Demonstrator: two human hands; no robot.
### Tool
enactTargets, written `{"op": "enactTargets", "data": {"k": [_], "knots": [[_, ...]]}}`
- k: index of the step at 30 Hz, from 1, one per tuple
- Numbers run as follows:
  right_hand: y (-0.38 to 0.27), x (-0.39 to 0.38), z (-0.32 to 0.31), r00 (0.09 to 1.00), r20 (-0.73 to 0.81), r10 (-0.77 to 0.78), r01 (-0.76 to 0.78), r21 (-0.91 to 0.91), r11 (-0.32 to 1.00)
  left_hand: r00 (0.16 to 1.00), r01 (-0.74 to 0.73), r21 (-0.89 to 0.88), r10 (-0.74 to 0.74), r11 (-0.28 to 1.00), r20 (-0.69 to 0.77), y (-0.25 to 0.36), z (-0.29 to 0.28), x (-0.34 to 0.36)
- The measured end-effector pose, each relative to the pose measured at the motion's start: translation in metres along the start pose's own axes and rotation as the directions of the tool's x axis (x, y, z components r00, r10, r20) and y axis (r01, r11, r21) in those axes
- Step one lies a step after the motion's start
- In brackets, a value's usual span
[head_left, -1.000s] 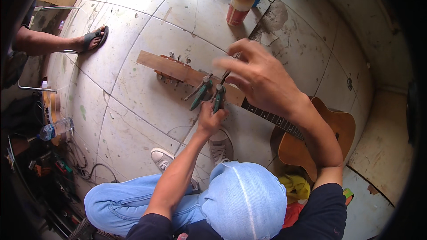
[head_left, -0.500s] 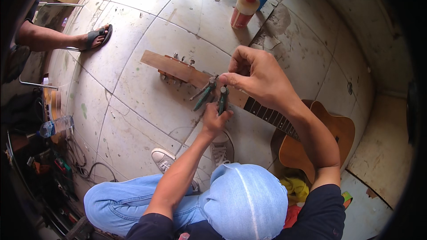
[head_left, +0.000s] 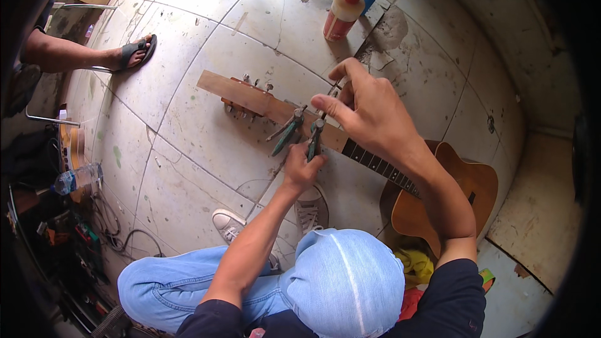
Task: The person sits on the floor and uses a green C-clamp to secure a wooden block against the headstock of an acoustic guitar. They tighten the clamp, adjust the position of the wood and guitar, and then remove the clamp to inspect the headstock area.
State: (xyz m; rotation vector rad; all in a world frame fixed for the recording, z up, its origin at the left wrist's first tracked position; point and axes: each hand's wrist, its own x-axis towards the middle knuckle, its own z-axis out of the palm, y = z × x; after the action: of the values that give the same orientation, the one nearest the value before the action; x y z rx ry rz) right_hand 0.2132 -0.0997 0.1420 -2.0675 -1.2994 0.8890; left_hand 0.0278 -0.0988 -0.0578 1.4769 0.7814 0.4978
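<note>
Head view: left hand [head_left: 305, 166] grip wrapped around green-handled metal clamp [head_left: 315, 139]; right hand [head_left: 379, 109] just above, thumb and index spread, contact unclear. Second green-handled clamp [head_left: 290, 130] sits just left. Both on flat brown wooden board [head_left: 235, 91], lying over headstock end of orange-brown wooden guitar [head_left: 413, 211], on white tiled floor [head_left: 194, 163]. Red-capped plastic bottle [head_left: 343, 19] stands beyond.

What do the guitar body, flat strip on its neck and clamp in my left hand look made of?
Guitar body: likely wood, perhaps varnished; smooth, orange-brown. Flat strip: probably unfinished wood, matte brown. Clamp: apparently metal, greyish on top; green handles possibly painted.
</note>
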Motion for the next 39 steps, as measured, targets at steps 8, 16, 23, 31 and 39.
{"op": "enactTargets", "data": {"k": [8, 16, 23, 31, 39], "knots": [[0.002, 0.001, 0.013, 0.978, 0.048, -0.204, 0.192, 0.181, 0.964, 1.000, -0.009, -0.091, 0.011, 0.996, 0.021, -0.005, 0.007, 0.000], [0.001, 0.003, 0.008, 0.965, 0.102, -0.242, 0.221, 0.185, 0.957, 0.997, -0.027, -0.031, 0.029, 0.999, 0.069, 0.000, -0.001, 0.003], [0.005, 0.006, 0.005, 0.972, 0.131, -0.196, 0.184, 0.098, 0.978, 0.999, -0.029, -0.058, 0.028, 0.998, -0.017, 0.004, 0.011, 0.000], [0.000, 0.006, -0.001, 0.978, 0.152, -0.146, 0.144, 0.028, 0.989, 1.000, 0.009, -0.029, -0.009, 1.000, -0.011, 0.002, 0.009, 0.004], [0.015, 0.006, 0.002, 0.890, 0.104, -0.444, 0.453, -0.099, 0.886, 1.000, -0.005, -0.045, 0.005, 0.999, 0.005, 0.009, 0.007, 0.003]]}}
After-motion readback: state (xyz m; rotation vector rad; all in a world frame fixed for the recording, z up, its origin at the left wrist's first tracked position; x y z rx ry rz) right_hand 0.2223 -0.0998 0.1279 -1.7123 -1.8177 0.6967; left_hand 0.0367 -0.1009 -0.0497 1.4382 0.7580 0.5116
